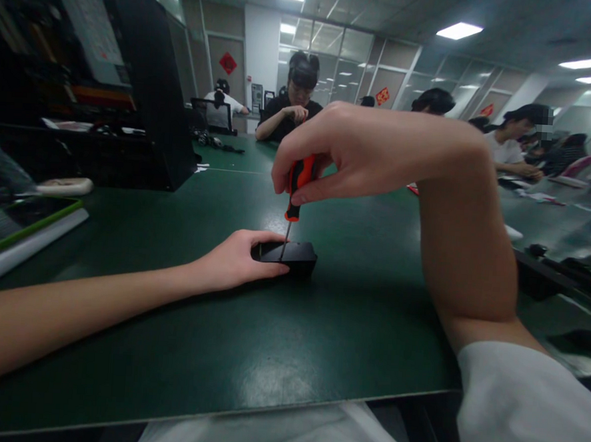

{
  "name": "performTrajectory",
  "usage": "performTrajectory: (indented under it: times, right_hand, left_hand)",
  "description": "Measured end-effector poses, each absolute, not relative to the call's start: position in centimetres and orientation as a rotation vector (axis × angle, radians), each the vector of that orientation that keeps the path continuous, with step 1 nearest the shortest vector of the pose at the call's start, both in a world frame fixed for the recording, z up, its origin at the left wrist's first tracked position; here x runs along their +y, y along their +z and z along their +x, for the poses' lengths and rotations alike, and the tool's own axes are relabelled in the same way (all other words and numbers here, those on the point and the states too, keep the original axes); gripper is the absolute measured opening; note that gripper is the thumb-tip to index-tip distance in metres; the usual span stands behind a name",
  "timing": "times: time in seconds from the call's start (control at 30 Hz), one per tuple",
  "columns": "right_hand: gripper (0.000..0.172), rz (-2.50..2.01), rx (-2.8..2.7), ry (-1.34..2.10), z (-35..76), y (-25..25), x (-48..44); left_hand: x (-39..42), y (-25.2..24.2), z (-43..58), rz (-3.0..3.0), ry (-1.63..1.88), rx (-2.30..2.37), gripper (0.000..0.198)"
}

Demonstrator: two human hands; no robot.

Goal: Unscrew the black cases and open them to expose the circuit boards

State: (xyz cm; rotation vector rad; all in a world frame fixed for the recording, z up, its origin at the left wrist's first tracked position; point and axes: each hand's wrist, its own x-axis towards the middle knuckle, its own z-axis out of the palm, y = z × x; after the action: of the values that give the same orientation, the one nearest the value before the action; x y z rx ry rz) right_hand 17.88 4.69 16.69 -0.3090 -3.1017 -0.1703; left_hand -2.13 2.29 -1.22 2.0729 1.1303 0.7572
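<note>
A small black box-shaped device [301, 253] lies on the green tabletop in front of me. My left hand [238, 257] is closed around its left end, with the thumb along the near side and the fingers along the far side. Above it, my right hand [324, 149] grips an orange and black screwdriver [293, 207] by the handle. The screwdriver points almost straight down, and its thin shaft reaches the top of the device. What the tip sits in is too small to make out.
At the left stand a tall black cabinet [158, 92] and a green-rimmed tray [34, 232]. A white rounded object [65, 185] lies behind the tray. Across the table [207, 349] sits a person in black [298, 94]; other people sit at the right. Dark equipment [563, 271] lines the right side.
</note>
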Motion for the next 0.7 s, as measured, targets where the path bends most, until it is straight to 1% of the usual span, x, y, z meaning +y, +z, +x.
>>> performTrajectory:
  times: [0.13, 0.33, 0.57, 0.7]
  right_hand:
    - [0.032, -0.336, -3.11, -0.173, 17.9, 16.8, 4.5]
    - [0.026, -0.283, -3.133, -0.191, 17.6, 16.8, 4.0]
    - [0.034, -0.231, -3.172, -0.193, 16.9, 16.2, 3.7]
    - [0.032, -0.267, -3.102, -0.226, 16.3, 15.6, 3.7]
  left_hand:
    - [2.3, -1.3, -2.1, 2.061, 0.766, 1.12, 0.055]
    - [2.2, -1.3, -2.1, 2.046, 0.767, 1.113, 0.056]
    - [2.3, -1.4, -2.1, 2.083, 0.779, 1.122, 0.053]
    - [2.2, -1.6, -2.0, 2.057, 0.778, 1.121, 0.054]
